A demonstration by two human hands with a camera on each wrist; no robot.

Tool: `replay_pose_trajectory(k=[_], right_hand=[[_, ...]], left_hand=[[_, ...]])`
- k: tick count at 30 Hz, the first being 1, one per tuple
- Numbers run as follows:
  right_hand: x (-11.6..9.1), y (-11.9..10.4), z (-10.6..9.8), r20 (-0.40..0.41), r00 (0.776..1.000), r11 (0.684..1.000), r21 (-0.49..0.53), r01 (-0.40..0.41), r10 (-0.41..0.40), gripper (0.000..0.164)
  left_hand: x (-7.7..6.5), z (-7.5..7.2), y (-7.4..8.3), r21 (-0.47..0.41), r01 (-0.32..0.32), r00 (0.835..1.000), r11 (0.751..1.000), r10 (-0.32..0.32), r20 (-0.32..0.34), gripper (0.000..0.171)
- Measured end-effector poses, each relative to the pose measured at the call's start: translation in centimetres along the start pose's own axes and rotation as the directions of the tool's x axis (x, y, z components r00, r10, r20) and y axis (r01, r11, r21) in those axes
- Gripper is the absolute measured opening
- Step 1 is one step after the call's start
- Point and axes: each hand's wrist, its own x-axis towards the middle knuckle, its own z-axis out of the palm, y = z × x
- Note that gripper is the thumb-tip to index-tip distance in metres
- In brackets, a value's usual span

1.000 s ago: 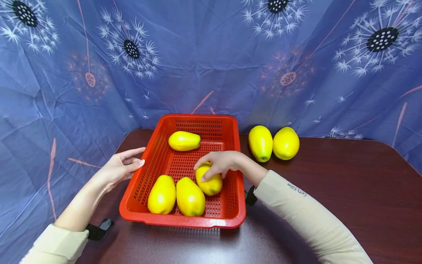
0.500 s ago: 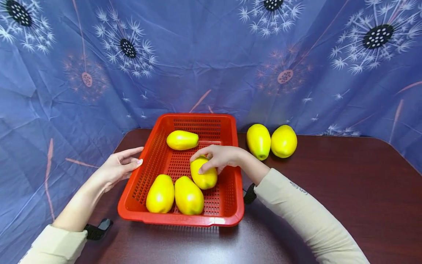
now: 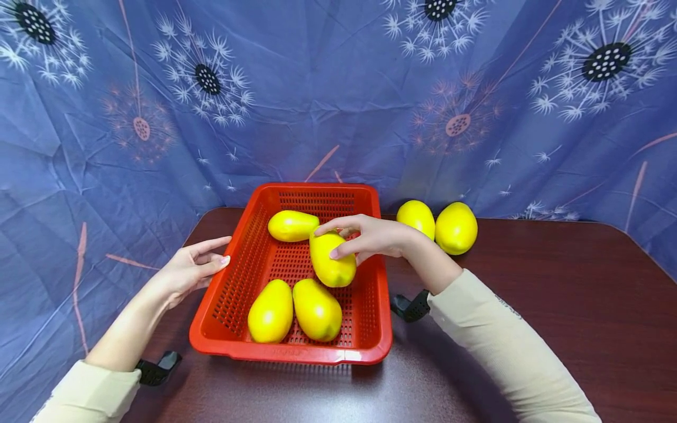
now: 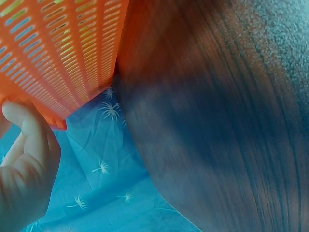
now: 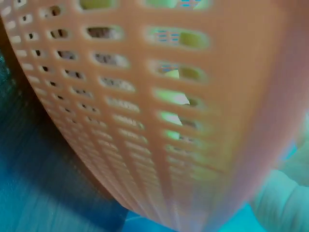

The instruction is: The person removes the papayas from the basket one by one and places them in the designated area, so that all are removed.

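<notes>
- Blue cloth (image 3: pixel 338 117) printed with dandelions hangs beyond both hands.
- Dark brown bench (image 3: pixel 571 282) stretches beneath the hands and far out to the right hand's outer side.
- Red plastic basket (image 3: pixel 291 352) with slotted walls sits on the bench between the hands, the left hand at its outer side, the right reaching in over the opposite rim.
- Cream sleeves (image 3: pixel 508 335) end short of the wrists.
- Right hand (image 3: pixel 372 235) grips one fruit, fingers over its top and thumb on the near face.
- Left hand (image 3: pixel 193 267) touches the basket's rim with thumb and index finger spread, not wrapped round it.
- Held yellow fruit (image 3: pixel 333 264) is inside the basket outline, just left of the right palm and well apart from the left hand; its long axis slants from far-left to near-right, across the fingers. Whether it clears the basket floor, I cannot tell.
- Near pair of fruits (image 3: pixel 317 310) lies side by side, closer to the person than either hand.
- Outside pair of fruits (image 3: pixel 456 229) rests on the bench beyond the right wrist.
- Far fruit (image 3: pixel 291 226) lies sideways just beyond the right fingertips.
</notes>
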Motion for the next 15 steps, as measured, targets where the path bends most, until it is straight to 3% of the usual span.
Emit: replay_pose_trajectory(k=[15], right_hand=[[-3.3, -0.1, -2.6, -0.072, 0.997, 0.996, 0.085, 0.028, -0.022, 0.054]], left_hand=[[0.0, 0.1, 0.0, 0.007, 0.014, 1.0, 1.0, -0.014, -0.002, 0.066]])
